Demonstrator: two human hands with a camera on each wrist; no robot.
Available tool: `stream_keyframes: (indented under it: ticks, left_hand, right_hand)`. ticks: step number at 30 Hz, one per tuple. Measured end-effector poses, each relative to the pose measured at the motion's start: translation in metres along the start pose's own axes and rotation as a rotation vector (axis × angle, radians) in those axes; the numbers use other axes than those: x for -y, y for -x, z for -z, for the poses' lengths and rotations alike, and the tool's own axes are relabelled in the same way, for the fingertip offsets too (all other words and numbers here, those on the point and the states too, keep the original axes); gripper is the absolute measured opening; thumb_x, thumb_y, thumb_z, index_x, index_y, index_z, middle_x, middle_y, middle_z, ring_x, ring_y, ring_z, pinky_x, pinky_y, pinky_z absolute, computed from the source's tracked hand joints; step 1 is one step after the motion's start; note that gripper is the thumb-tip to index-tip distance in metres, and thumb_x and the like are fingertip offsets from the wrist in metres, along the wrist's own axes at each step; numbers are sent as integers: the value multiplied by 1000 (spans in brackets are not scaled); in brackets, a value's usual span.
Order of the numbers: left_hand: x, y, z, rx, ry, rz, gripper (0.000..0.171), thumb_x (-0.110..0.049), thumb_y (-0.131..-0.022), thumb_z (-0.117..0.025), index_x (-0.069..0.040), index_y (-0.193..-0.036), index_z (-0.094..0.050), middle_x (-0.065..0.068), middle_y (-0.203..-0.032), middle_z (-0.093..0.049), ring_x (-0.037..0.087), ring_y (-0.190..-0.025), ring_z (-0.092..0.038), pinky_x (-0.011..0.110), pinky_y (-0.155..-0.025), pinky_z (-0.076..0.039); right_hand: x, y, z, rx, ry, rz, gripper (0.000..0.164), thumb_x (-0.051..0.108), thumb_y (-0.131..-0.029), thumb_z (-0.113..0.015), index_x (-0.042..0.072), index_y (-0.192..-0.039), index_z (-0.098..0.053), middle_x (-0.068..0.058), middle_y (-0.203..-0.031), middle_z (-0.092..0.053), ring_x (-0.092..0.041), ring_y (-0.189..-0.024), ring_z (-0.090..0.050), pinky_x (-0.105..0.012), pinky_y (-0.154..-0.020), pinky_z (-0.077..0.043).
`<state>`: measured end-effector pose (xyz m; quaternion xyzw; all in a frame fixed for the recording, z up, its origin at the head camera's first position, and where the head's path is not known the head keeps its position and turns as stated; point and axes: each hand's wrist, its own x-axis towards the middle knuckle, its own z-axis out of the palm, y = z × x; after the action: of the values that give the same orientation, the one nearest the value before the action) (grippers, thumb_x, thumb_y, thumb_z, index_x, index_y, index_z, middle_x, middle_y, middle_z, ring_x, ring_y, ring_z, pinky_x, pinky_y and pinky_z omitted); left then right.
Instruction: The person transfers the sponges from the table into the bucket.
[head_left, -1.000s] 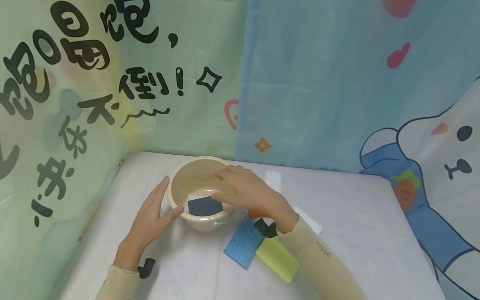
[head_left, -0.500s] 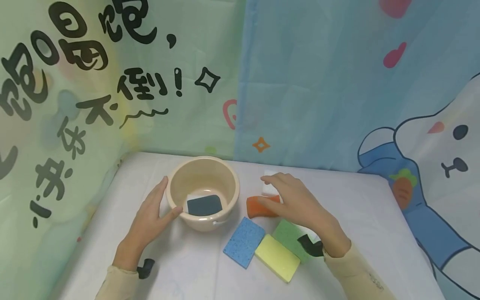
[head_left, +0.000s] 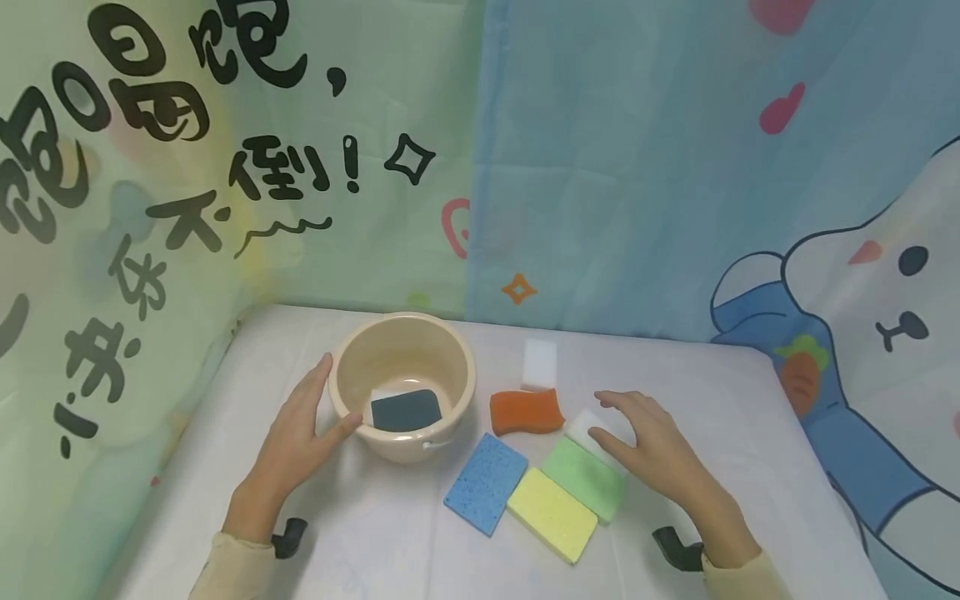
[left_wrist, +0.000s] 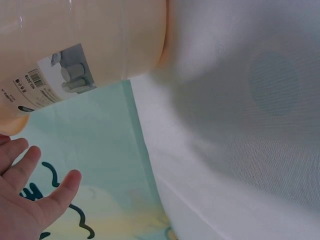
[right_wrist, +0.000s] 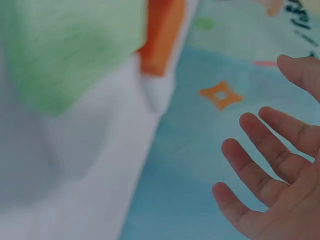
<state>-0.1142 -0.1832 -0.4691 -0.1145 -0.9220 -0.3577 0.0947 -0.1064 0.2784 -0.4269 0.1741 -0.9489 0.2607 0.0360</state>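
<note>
A cream bucket [head_left: 402,450] stands upright at the left of the table, with a dark grey sponge [head_left: 406,411] and a white piece [head_left: 379,395] inside. My left hand [head_left: 291,446] rests at its left side, thumb at the front rim, fingers spread; the left wrist view shows the bucket's printed label [left_wrist: 66,75]. Over the right part of the table hovers my right hand [head_left: 660,450], fingers apart and holding nothing. Its thumb overlaps a white sponge [head_left: 585,427]. Beside that lie a green sponge [head_left: 585,479], a yellow sponge [head_left: 553,515] and a blue sponge [head_left: 486,483].
A wavy orange sponge [head_left: 527,412] lies right of the bucket, with a white block [head_left: 539,364] behind it. The white-covered table [head_left: 360,533] ends at a printed curtain [head_left: 600,208] at the back and left.
My right hand has come out from over the bucket and moved right and toward me, uncovering the orange and green sponges. The left hand keeps its place at the bucket.
</note>
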Motion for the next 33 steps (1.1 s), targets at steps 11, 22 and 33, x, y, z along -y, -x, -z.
stream_keyframes:
  ticks: [11,22,33]
  left_hand:
    - [-1,0,1,-8,1,12,90,-45,-92,-69,-6,-159,-22,16,-161,-29,40,-145,-29,60,-114,-27]
    - [0,0,1,1,9,15,90,-46,-92,-68,-8,-160,-22,14,-161,-28,37,-145,-28,59,-114,-27]
    - [1,1,1,6,20,8,90,-46,-93,-68,-12,-161,-20,13,-162,-28,36,-146,-27,59,-114,-27]
  right_hand:
    - [-51,27,-17,47,81,-149,50,14,-90,-73,-8,-131,-56,-28,-123,-59,-48,-116,-52,-64,-96,-42]
    - [-82,46,-37,157,73,-259,68,25,-89,-76,-7,-141,-46,-32,-133,-52,-53,-124,-46,-69,-100,-38]
    - [-89,43,-41,118,58,-255,68,27,-91,-74,-8,-141,-45,-32,-133,-52,-52,-123,-45,-68,-102,-36]
